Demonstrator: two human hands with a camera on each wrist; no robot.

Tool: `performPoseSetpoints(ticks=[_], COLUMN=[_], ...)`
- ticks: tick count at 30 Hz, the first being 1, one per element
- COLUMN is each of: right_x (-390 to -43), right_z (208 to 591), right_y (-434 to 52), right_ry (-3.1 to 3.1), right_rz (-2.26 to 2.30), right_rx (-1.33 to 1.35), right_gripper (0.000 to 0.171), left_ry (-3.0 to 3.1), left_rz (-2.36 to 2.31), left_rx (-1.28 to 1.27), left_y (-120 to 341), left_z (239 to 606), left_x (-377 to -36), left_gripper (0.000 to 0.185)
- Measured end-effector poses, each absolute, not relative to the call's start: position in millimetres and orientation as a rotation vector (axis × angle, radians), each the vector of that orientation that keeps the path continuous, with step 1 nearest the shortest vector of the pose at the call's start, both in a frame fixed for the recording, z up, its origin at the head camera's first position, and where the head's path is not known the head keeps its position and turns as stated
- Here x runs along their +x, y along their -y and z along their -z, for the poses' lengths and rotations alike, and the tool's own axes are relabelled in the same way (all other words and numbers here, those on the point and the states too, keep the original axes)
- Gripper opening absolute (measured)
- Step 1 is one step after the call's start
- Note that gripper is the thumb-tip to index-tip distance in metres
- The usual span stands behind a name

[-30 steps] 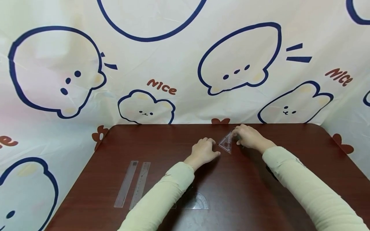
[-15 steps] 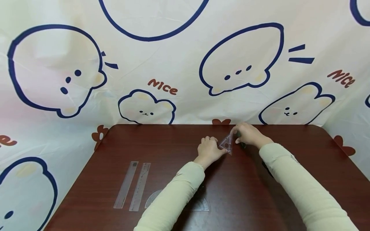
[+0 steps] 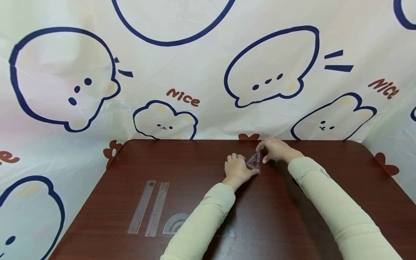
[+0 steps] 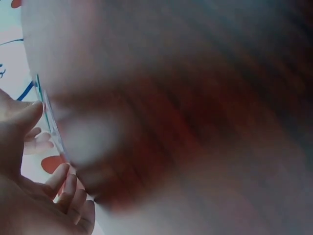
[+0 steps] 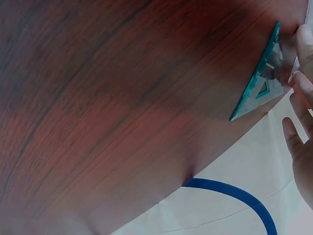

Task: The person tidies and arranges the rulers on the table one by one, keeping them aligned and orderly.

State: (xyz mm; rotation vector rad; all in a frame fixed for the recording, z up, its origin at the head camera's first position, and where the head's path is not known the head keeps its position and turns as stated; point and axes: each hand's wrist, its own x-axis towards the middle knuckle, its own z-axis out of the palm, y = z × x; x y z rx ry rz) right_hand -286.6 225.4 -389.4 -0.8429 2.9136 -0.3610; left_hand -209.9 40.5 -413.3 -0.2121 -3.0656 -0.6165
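Near the far edge of the table, a clear set square (image 3: 254, 163) is between both hands. My left hand (image 3: 237, 169) holds its left and lower side, with the thumb by the bottom corner. Thumb and forefinger of my right hand (image 3: 276, 150) grip it at the upper corner and right side. In the left wrist view, the set square (image 4: 55, 129) appears nearly edge-on between the left thumb and fingers. A second set square with a teal edge (image 5: 261, 81) lies on the table by the right hand; the head view shows little of it.
Two clear rulers (image 3: 142, 207) lie side by side on the left of the brown table (image 3: 279, 224). A protractor (image 3: 172, 224) and another protractor (image 3: 230, 231) are partly covered by the left sleeve. A printed cloth (image 3: 208, 72) hangs behind the table.
My left hand has moved right and forward and taken hold of the set square. The right hand has shifted slightly left along it. The rulers have stayed put.
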Motion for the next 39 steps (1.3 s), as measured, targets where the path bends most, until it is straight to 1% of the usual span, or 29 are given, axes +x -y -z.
performPoseSetpoints(ticks=[12, 27, 39], right_x=[-293, -291, -289], right_z=[397, 391, 392], right_y=[-224, -217, -213], right_ry=[-2.928, -2.882, -2.833], right_rz=[0.392, 0.330, 0.332], right_rx=[-0.857, -0.820, -0.751], right_gripper=[0.036, 0.029, 0.027], left_ry=[3.065, 3.148, 3.175], left_rz=[0.533, 0.582, 0.700], left_rx=[-0.179, -0.334, -0.329], left_y=[-52, -28, -22], left_z=[418, 413, 407], left_x=[-212, -222, -222], left_gripper=[0.066, 0.061, 0.060])
